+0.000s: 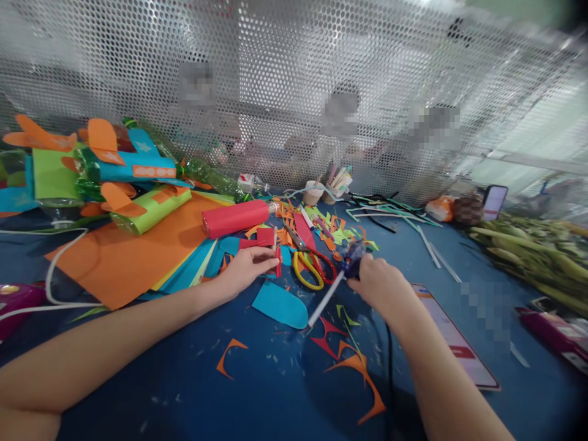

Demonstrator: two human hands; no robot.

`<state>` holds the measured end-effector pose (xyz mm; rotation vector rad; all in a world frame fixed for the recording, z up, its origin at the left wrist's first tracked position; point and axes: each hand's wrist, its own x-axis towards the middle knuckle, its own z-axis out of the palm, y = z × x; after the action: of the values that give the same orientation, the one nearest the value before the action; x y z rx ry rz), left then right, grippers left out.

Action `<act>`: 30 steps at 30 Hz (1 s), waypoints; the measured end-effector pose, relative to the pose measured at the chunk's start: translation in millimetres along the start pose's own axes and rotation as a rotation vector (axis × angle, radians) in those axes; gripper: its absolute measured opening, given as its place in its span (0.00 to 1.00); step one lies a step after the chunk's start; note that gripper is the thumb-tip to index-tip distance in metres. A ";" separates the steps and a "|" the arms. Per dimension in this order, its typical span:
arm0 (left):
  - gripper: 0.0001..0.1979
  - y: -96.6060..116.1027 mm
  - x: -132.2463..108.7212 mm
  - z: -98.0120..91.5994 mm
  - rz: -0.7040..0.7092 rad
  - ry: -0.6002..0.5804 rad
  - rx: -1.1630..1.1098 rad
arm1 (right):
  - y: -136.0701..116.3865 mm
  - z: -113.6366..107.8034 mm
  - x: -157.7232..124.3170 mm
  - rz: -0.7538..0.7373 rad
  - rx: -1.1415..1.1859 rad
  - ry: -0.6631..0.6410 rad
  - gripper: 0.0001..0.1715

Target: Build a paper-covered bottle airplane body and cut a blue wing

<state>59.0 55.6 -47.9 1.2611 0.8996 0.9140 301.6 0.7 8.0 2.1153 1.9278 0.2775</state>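
My left hand (248, 267) pinches a small red paper piece (278, 264) between thumb and fingers. My right hand (380, 283) is closed around a blue glue gun (353, 257), from which a long white glue stick (325, 300) slants down toward the table. Between the hands lie scissors (307, 260) with one yellow and one red handle loop. A blue paper piece with a rounded end (281, 304) rests flat below them. Just beyond my left hand is a bottle wrapped in red paper (236, 218). The glue gun's nozzle is blurred.
Bottle airplanes (133, 168) and orange paper sheets (110, 263) occupy the left. Colored scraps (331, 229) spread across the middle, with pen cups (337, 187) behind. A tablet-like panel (454, 337) lies by my right forearm; plant stalks (537, 257) are far right. A perforated metal screen (275, 79) stands behind.
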 end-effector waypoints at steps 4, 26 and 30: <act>0.10 1.2 1.8 0.5 -0.034 0.035 -0.109 | -18.2 -9.3 -2.2 0.027 0.293 0.397 0.12; 0.09 2.4 1.7 0.7 -0.032 0.158 -0.230 | -45.7 -18.5 -3.6 -0.117 1.586 -0.259 0.22; 0.09 3.2 2.4 -2.1 0.020 0.096 -0.189 | -45.2 -18.9 -2.5 -0.150 1.777 -0.305 0.19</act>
<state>57.8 58.8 -45.0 1.0734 0.8555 1.0580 252.7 3.2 11.4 2.2294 2.1959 -2.3865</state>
